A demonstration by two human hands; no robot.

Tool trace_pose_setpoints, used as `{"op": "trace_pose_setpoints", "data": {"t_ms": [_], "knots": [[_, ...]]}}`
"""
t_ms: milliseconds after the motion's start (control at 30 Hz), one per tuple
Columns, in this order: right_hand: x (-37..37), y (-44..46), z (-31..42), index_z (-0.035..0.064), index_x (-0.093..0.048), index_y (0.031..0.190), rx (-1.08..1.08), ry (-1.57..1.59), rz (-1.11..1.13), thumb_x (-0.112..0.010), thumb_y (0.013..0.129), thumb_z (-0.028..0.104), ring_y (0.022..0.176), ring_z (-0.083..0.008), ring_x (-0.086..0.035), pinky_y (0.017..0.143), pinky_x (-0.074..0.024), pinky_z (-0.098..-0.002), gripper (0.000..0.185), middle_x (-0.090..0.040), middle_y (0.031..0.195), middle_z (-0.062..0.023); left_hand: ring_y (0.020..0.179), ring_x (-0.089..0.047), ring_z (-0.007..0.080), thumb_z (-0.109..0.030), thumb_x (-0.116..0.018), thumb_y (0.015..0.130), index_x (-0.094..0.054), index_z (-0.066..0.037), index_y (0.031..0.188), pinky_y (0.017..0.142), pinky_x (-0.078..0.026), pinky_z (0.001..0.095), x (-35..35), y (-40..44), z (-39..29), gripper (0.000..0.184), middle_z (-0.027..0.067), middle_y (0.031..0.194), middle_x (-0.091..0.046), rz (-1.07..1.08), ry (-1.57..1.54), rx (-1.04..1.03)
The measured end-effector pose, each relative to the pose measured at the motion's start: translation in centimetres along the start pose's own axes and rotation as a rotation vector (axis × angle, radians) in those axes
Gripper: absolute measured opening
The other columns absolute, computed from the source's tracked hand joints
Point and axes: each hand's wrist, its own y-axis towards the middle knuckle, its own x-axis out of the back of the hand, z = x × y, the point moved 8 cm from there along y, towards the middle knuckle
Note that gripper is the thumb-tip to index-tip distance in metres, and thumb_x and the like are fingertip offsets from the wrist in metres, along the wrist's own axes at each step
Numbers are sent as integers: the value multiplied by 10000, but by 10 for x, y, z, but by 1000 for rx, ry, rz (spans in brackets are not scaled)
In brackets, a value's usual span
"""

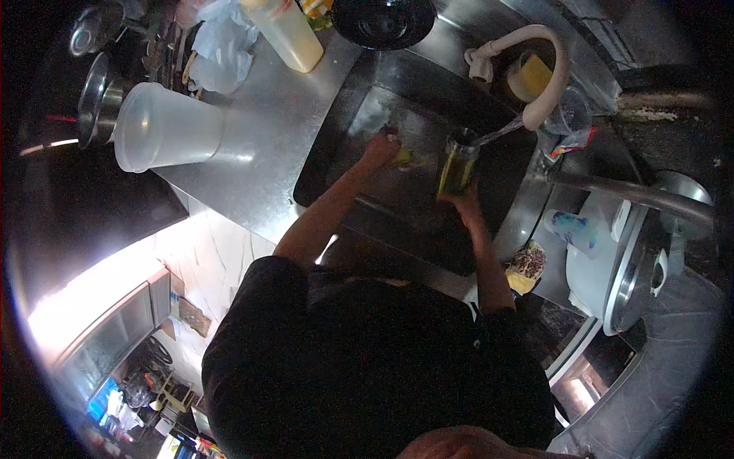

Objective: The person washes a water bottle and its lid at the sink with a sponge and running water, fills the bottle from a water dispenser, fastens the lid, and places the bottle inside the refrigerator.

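Yellow-green showed through the clear glass (457, 167), which was in the right hand (464, 200) over the sink (319, 167), its mouth at the water (498, 133) from the tap (560, 73). That hand was wrapped round the lower part, likely the best hold: wet, the glass was probably slippery, stiff and breakable, heavier if filled. The left hand (380, 149) was beside a yellow-green scrap (404, 156); whether it gripped anything, I could not tell.

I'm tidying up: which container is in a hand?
The clear tumbler, held in the right hand; the translucent tub and yellowish bottle are on the counter.
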Motion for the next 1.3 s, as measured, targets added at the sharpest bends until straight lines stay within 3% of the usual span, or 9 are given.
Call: {"op": "trace_pose_setpoints", "data": {"t_ms": [233, 367, 467, 567, 767, 967, 1033, 1200, 1300], "knots": [[-1, 6, -27, 51, -309, 1358, 98, -64, 108, -848, 595, 89, 1140, -279, -506, 963, -450, -428, 935, -510, 1214, -130, 992, -639, 278, -428, -679, 790, -563, -137, 1272, 894, -497, 414, -35, -21, 5, 575, 98, 1144, -646, 230, -559, -38], [-8, 3, -20, 27, -379, 1322, 100, 46, 128, -811, 647, 65, 1029, -238, -589, 926, -480, -408, 803, -570, 1139, -122, 1239, -487, 280, -519, -665, 794, -543, -129, 1302, 1057, -364, 428, -68, -34, -17, 651, 119, 1349, -513, 105, 226, -399], [-6, -7, -34, 13, -403, 1309, -22, 114, 198, -788, 681, 82, 989, -222, -608, 896, -497, -398, 741, -577, 1131, -123, 1268, -448, 296, -528, -641, 817, -548, -100, 1286, 1075, -329, 470, -56, -45, -25, 642, 125, 1368, -487, 296, -30, -283], [6, -19, -65, 11, -386, 1321, -216, 251, 327, -774, 718, 118, 968, -218, -608, 882, -505, -395, 724, -573, 1130, -122, 1086, -555, 225, -346, -604, 875, -568, -70, 1235, 934, -448, 396, -9, -76, -28, 455, 116, 1198, -575, 347, -841, 332], [15, -7, -39, 17, -370, 1328, 164, -94, 92, -782, 706, 87, 993, -210, -594, 865, -518, -390, 750, -546, 1162, -119, 950, -636, 209, -294, -554, 928, -585, -56, 1158, 785, -554, 368, 77, -119, -49, 332, 108, 1039, -636, 76, -1338, 492], [-3, -7, 20, 33, -367, 1357, -11, 31, 171, -860, 644, 231, 1168, -274, -476, 1017, -392, -401, 890, -479, 1287, -119, 999, -620, 271, -388, -407, 993, -521, -43, 1152, 855, -539, 432, 200, -139, -45, 397, 135, 1103, -608, -372, -1433, 342], [-9, -6, 34, 36, -401, 1339, 5, 37, 196, -844, 666, 222, 1138, -259, -504, 998, -409, -393, 827, -527, 1235, -110, 961, -614, 253, -354, -530, 956, -513, -15, 1142, 826, -550, 434, 213, -125, -2, 387, 130, 1046, -602, -420, -1534, 209], [-11, -2, 8, 61, -506, 1290, -38, -86, 315, -782, 742, 266, 1119, -221, -522, 969, -432, -360, 647, -559, 1233, -101, 1001, -565, 179, -171, -724, 836, -516, -34, 1116, 928, -445, 316, 258, -143, 0, 375, 74, 1026, -590, -923, -724, -143], [-10, 9, -65, 62, -514, 1299, -392, 347, 372, -729, 791, 344, 1147, -230, -514, 1005, -402, -355, 620, -517, 1312, -99, 1063, -542, 183, -45, -750, 792, -477, -35, 1143, 957, -428, 315, 262, -150, -7, 444, 73, 1124, -537, -1050, -531, -248]]}}
